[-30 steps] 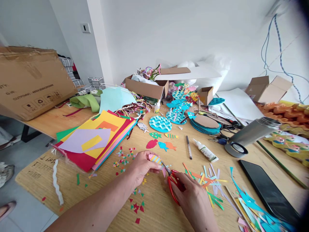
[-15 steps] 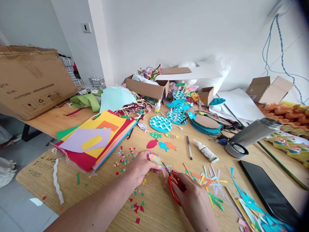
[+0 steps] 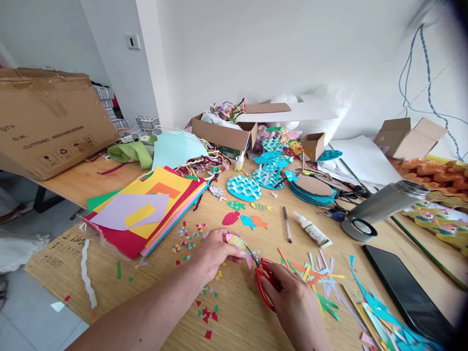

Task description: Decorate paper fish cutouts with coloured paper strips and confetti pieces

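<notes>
- Left: one stack of coloured paper point(image 3: 175, 192) on the desk point(image 3: 241, 312).
- The left hand point(image 3: 217, 251) pinches one striped paper fish point(image 3: 237, 240) over the desk.
- Behind lie five coloured paper fish point(image 3: 230, 218).
- The right hand point(image 3: 290, 295) grips red-handled scissors point(image 3: 258, 263), one pair, at the tail; neither hand has noticeably shifted this past second, so the cut seems no further along.
- Rightward: one pen point(image 3: 287, 225), one glue bottle point(image 3: 313, 229), one phone point(image 3: 405, 287).

At centre frame, matt paper is seen in the striped fish point(image 3: 236, 241), glossy plastic and metal in the scissors point(image 3: 258, 263); at right, smooth metal is shown by the flask point(image 3: 387, 204).
</notes>
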Tool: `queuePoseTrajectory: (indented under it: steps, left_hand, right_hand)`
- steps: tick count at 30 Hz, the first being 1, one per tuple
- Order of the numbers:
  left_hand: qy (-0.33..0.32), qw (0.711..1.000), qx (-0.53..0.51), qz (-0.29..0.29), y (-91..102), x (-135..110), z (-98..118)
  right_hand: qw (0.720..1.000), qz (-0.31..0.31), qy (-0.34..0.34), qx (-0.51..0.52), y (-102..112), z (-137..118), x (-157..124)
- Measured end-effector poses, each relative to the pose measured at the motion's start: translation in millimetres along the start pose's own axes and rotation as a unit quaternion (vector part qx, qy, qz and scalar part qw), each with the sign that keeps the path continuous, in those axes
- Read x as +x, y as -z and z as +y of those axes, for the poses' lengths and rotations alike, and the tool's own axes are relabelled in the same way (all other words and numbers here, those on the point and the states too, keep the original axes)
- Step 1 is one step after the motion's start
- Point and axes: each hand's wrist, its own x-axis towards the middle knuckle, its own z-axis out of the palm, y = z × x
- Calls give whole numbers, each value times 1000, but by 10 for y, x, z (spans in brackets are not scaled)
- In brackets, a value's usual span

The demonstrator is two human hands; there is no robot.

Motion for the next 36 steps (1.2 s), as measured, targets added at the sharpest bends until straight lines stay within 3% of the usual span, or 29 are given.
queuePoseTrajectory:
  steps: [36]
  left_hand:
    - [-36,999,40,-2,-23,-16,4]
  right_hand:
    - [1000,-2,-15,15,23,-74,15]
